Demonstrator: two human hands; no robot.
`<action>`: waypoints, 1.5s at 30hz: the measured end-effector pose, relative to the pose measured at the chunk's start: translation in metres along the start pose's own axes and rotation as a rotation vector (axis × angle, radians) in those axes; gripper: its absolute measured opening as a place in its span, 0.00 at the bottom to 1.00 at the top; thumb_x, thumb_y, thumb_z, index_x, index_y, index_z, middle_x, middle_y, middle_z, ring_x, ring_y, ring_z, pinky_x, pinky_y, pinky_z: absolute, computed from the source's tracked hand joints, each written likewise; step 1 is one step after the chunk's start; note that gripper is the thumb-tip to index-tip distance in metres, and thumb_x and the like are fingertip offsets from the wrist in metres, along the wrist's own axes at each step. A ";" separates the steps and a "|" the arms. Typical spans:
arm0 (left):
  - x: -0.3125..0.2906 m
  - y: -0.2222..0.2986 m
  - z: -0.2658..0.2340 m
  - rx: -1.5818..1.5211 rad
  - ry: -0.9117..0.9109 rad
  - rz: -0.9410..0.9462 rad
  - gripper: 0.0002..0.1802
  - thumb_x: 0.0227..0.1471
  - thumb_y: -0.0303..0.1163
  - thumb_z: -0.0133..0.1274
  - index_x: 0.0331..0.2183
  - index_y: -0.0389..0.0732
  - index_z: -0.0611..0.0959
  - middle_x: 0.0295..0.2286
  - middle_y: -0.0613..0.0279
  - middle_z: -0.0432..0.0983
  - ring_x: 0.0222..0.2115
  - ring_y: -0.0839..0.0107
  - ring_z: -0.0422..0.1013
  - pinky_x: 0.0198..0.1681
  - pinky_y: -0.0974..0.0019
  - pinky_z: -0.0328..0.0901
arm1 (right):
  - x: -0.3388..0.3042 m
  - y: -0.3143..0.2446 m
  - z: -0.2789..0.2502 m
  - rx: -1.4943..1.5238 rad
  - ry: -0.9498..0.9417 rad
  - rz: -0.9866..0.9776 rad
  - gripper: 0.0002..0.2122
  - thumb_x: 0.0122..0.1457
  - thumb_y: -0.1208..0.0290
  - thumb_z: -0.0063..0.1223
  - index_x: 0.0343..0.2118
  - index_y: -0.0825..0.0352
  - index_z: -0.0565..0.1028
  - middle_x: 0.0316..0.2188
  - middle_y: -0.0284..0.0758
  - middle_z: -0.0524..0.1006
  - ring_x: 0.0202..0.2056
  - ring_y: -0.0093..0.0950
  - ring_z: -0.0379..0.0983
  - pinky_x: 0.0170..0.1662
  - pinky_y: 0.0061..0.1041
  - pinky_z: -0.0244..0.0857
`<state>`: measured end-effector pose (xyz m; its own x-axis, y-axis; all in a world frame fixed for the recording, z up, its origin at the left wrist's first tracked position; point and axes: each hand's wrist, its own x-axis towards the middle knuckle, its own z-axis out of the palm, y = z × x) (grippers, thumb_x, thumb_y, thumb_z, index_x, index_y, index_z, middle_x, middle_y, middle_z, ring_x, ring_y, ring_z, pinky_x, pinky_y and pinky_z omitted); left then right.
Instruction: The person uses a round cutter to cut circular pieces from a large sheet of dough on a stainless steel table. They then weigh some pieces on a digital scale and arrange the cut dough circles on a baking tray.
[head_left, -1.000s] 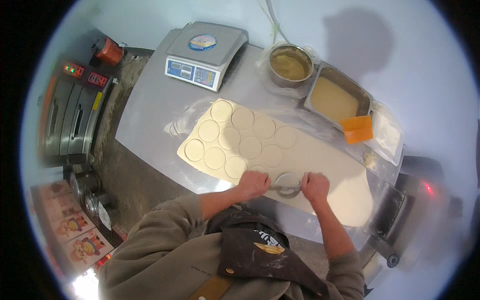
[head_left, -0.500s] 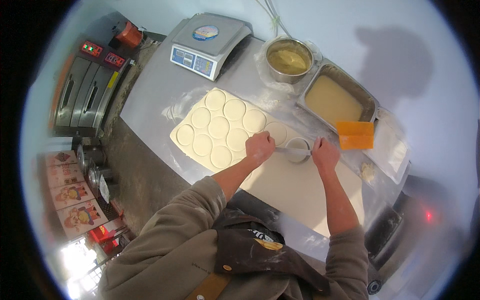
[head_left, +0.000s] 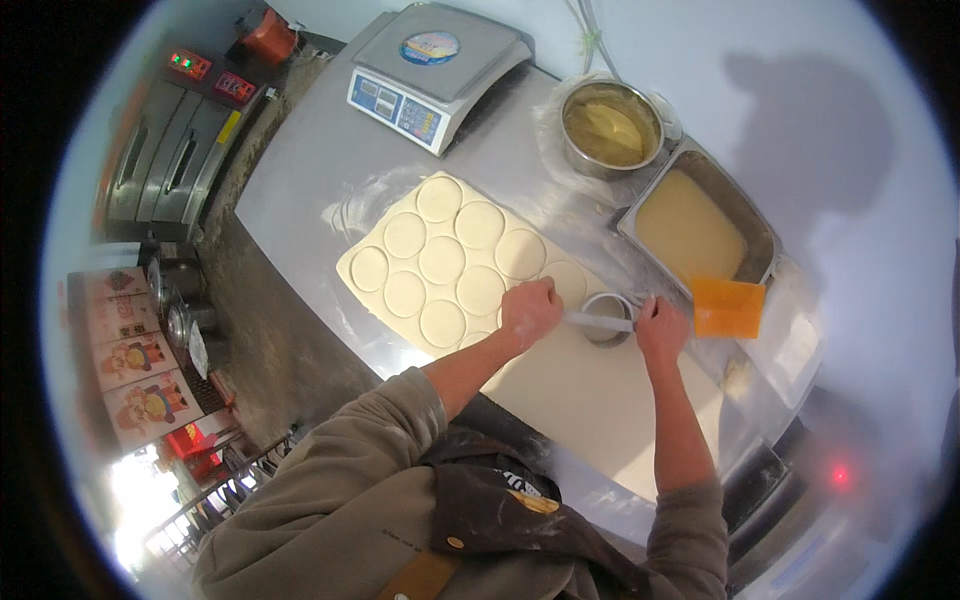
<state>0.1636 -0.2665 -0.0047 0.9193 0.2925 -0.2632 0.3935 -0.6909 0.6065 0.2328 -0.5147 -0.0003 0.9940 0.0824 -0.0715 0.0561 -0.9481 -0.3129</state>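
A round dough cutter [head_left: 600,321], a metal ring with a flat bar across it, is over the dough sheet [head_left: 600,400] near its far right edge. My left hand [head_left: 532,310] is closed in a fist around the bar's left end. Gripping the right end is my right hand [head_left: 661,328], fingers curled. Left of the ring, several circles [head_left: 441,260] are cut side by side into the pale sheet; the near right part is smooth and uncut. Whether the ring's lower edge touches the dough, I cannot tell.
Behind the dough stand a digital scale [head_left: 440,62], a metal pot [head_left: 612,130] with yellowish contents and a steel tray [head_left: 690,215] of pale liquid. An orange scraper [head_left: 728,308] rests at the tray's near corner, beside a white tray [head_left: 790,335]. Ovens [head_left: 165,155] are at far left.
The whole view has shifted slightly. Both hands keep their hold on the cutter beside the same cut circle; its ring now looks a little tilted, with more of the inner wall showing.
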 end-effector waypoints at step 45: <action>-0.123 -0.053 -0.018 0.079 -0.050 0.005 0.12 0.53 0.38 0.51 0.29 0.40 0.84 0.26 0.45 0.82 0.30 0.43 0.79 0.35 0.42 0.71 | -0.118 -0.024 -0.001 0.034 -0.009 -0.063 0.15 0.62 0.62 0.52 0.22 0.66 0.78 0.21 0.45 0.79 0.27 0.49 0.76 0.34 0.47 0.66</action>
<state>0.0295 -0.2546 0.0090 0.9190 0.2568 -0.2991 0.3856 -0.7426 0.5476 0.1139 -0.5021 0.0169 0.9877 0.1447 -0.0592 0.1154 -0.9301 -0.3486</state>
